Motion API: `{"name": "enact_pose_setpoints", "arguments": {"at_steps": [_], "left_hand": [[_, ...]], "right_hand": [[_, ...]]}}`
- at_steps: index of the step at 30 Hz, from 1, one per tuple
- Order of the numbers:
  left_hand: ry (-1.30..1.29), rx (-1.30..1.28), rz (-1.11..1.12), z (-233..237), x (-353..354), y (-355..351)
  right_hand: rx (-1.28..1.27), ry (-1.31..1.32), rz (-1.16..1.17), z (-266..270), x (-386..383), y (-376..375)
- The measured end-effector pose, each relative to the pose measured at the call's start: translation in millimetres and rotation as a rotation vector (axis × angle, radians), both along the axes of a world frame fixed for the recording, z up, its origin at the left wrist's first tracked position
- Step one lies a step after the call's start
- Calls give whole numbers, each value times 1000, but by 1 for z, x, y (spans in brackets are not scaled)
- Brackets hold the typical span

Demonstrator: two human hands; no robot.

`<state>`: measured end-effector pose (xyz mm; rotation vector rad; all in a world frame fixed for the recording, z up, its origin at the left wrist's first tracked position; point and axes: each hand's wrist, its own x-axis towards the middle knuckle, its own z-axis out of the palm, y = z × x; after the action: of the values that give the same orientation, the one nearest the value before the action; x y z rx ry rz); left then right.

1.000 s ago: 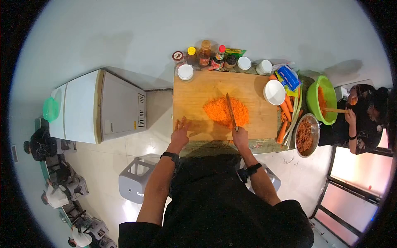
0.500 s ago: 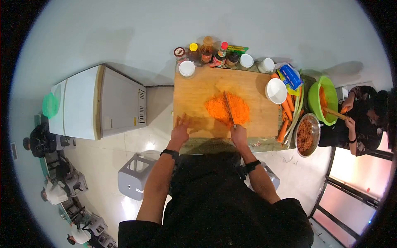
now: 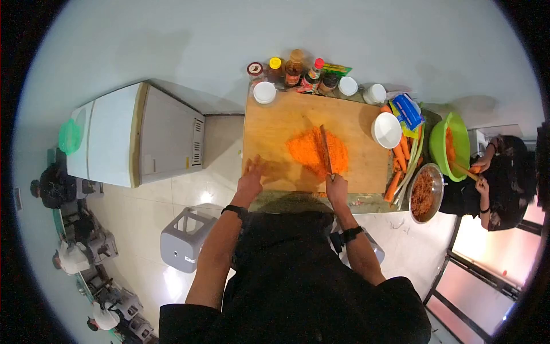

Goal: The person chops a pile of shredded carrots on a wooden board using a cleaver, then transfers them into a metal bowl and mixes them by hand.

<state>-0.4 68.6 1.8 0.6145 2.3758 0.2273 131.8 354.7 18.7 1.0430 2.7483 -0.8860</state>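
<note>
My right hand (image 3: 337, 188) grips the handle of a knife (image 3: 326, 150), whose blade lies across a pile of finely chopped carrot (image 3: 303, 150) on the wooden cutting board (image 3: 269, 123). My left hand (image 3: 251, 179) rests at the board's lower left, fingers spread, holding nothing, apart from the carrot pile. A white bowl (image 3: 387, 130) sits at the board's right edge, beside whole carrots (image 3: 399, 157) and green stalks. Another white container (image 3: 264, 93) stands at the board's upper left corner.
Sauce bottles (image 3: 294, 69) and jars line the back. At right are a metal bowl of chopped orange food (image 3: 424, 195), a green basin (image 3: 440, 143) and a co-worker (image 3: 507, 183) holding a carrot and a wooden tool. A grey stool (image 3: 186, 239) stands at lower left.
The knife and my right hand have shifted slightly right over the carrot pile. The whole view has shifted a little. My left hand stays in about the same place.
</note>
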Motion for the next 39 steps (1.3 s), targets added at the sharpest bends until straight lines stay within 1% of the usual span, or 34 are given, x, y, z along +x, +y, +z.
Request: {"name": "enact_pose_setpoints", "arguments": {"at_steps": [2,3,5,6,8,9,11,15,17,18,20,24,26,29,30,32,33,35,36,38,39], "left_hand": [[27,13,-3,1,5,-2],[62,32,-15,3,5,0],[34,16,-12,15,4,3],[12,-2,-3,18,1,4],[50,21,2,4,1,-2],[77,47,-5,-2,7,-4],[52,41,8,8,6,0],[48,11,21,5,3,0],[41,5,8,3,5,-1],[41,0,-5,3,4,0],[24,-6,-13,14,2,2],[30,0,-1,9,1,0],[8,-9,2,12,2,1],[-13,-24,0,15,1,3],[-15,-28,-4,13,2,2],[6,-37,5,10,1,3],[21,-46,14,9,1,2],[41,-36,2,5,5,0],[70,-26,-15,4,5,0],[64,-12,-2,7,5,1],[60,2,15,7,4,0]], "right_hand": [[-114,-4,-83,12,5,-1],[-113,-8,-84,4,7,3],[49,24,-18,-24,12,11],[50,26,-19,-12,10,11],[-138,-45,-79,28,-1,7],[-138,-52,-76,21,3,6],[-97,-43,-78,3,8,5],[-54,-20,-57,4,0,10],[-108,-86,-98,21,2,10],[-107,-87,-100,16,3,10],[7,-118,-135,-2,7,14],[-40,-128,-75,18,-2,20],[-135,-101,-152,31,-2,15],[-106,-30,-91,-8,9,17],[-107,-31,-95,-8,11,17],[1,-20,-47,-8,6,18],[-1,-19,-40,-4,4,15],[-56,31,-111,6,9,8],[-54,27,-110,0,11,10],[55,-5,-64,-22,13,13],[54,-2,-62,-17,10,13]]}}
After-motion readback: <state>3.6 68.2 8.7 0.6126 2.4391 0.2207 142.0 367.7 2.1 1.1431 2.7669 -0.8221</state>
